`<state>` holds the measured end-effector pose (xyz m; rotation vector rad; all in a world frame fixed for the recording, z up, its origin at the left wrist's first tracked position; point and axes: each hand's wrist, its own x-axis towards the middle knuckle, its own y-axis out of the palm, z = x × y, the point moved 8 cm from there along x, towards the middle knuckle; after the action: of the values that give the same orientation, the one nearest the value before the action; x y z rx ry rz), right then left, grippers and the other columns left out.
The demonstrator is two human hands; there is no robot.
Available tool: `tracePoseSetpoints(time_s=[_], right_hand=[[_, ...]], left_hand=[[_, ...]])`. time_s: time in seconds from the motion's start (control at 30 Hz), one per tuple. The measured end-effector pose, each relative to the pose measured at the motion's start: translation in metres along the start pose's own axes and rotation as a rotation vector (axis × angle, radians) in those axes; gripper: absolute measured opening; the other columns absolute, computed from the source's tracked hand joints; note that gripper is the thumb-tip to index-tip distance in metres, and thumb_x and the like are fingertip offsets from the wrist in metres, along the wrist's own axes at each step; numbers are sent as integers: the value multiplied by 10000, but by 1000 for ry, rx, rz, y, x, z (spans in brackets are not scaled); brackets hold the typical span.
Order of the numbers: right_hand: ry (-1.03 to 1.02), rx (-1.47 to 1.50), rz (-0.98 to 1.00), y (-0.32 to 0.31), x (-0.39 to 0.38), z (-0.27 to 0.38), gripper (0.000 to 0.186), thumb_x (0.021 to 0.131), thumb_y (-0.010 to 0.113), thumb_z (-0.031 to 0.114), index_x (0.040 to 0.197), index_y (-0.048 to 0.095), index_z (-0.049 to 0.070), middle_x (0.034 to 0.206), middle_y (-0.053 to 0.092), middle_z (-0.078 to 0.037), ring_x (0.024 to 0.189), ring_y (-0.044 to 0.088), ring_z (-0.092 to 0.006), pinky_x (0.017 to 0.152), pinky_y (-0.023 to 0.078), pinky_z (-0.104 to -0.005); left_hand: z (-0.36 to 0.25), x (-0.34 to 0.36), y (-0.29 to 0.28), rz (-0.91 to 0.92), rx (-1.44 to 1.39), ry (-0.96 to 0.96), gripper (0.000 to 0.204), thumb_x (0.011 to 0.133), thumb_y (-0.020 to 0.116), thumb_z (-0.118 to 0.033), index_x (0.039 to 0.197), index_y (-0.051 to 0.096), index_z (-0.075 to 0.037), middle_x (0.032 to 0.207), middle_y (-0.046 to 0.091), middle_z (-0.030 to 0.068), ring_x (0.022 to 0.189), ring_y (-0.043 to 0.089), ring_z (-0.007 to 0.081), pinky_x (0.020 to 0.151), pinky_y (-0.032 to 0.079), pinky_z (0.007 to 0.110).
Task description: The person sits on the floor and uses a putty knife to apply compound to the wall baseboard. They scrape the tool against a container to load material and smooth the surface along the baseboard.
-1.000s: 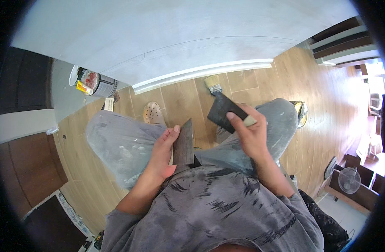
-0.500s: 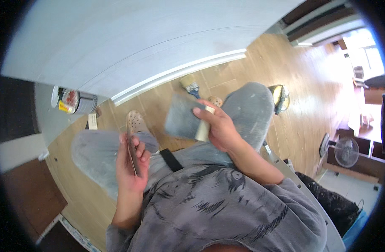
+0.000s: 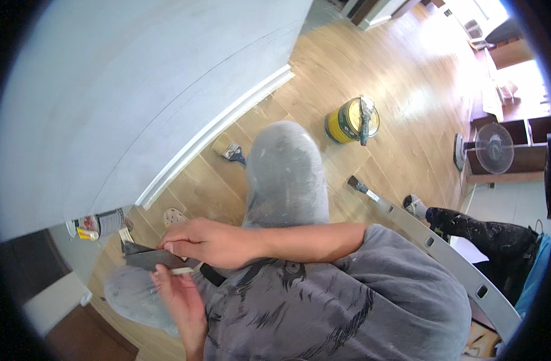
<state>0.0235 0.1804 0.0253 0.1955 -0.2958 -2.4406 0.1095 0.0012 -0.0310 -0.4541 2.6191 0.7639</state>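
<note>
My right hand [image 3: 212, 242] reaches across to the left and meets my left hand [image 3: 180, 301] above my left thigh. Between them are two thin grey plates, one a wide-bladed scraper [image 3: 148, 260], with their faces close together. My right fingers close over the top of the pair. From below, my left thumb and fingers pinch its lower edge, beside a cream handle strip [image 3: 182, 271]. Which hand bears which plate is partly hidden by the overlap.
A pale wall [image 3: 137, 108] with a white baseboard [image 3: 221, 129] stands ahead. On the wood floor are a paintbrush [image 3: 232, 151] and a yellow-green can [image 3: 341, 123] with a putty knife [image 3: 364, 120] across it. Other containers [image 3: 110, 222] stand left. A ladder rail [image 3: 444, 249] runs along my right.
My view has swung right. My right hand has carried the scraper leftward to my left hand, which held a thin flat plate apart from it. The two plates now overlap.
</note>
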Motion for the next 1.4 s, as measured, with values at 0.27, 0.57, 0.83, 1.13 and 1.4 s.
tracePoseSetpoints(time_s=[0.27, 0.57, 0.83, 1.13, 1.4], right_hand=[[-209, 877, -291, -164, -38, 55, 224, 1035, 619, 162, 1156, 711, -3, 1088, 700, -103, 954, 706, -213, 863, 579, -350], [-364, 499, -638, -297, -15, -13, 136, 961, 739, 122, 1063, 715, 36, 941, 689, -55, 896, 686, -165, 845, 570, -326], [241, 7, -1239, -441, -51, -240, 238, 978, 722, 246, 1018, 692, 13, 806, 696, -79, 659, 631, -150, 637, 527, -322], [501, -702, -1354, -586, -61, -257, 735, 932, 551, 69, 1625, 307, 71, 1271, 682, -294, 1181, 661, -434, 1022, 520, -491], [724, -831, -1186, -619, -32, -237, 847, 923, 517, 101, 1676, 129, 73, 1341, 643, -310, 1254, 629, -435, 1070, 499, -484]], left_hand=[[-173, 7, -139, -338, 452, 437, 452, 1034, 685, -302, 1362, 569, -14, 1320, 653, 124, 1179, 645, 235, 1046, 498, 391], [-203, -56, -223, -570, 1360, 454, 411, 947, 712, -131, 1330, 664, 10, 1435, 608, 211, 1340, 565, 360, 1098, 484, 451], [-173, -53, -116, -604, 1384, 397, 431, 963, 671, -101, 1374, 628, 22, 1426, 612, 222, 1321, 571, 388, 1102, 478, 479], [-180, -25, -138, -685, 1070, 266, 403, 1050, 555, -146, 1408, 571, 38, 1392, 612, 237, 1251, 604, 341, 1071, 483, 447], [-201, -44, -232, -578, 1302, 533, 401, 1070, 604, -166, 1413, 533, 30, 1318, 661, 183, 1190, 665, 299, 997, 574, 381]])
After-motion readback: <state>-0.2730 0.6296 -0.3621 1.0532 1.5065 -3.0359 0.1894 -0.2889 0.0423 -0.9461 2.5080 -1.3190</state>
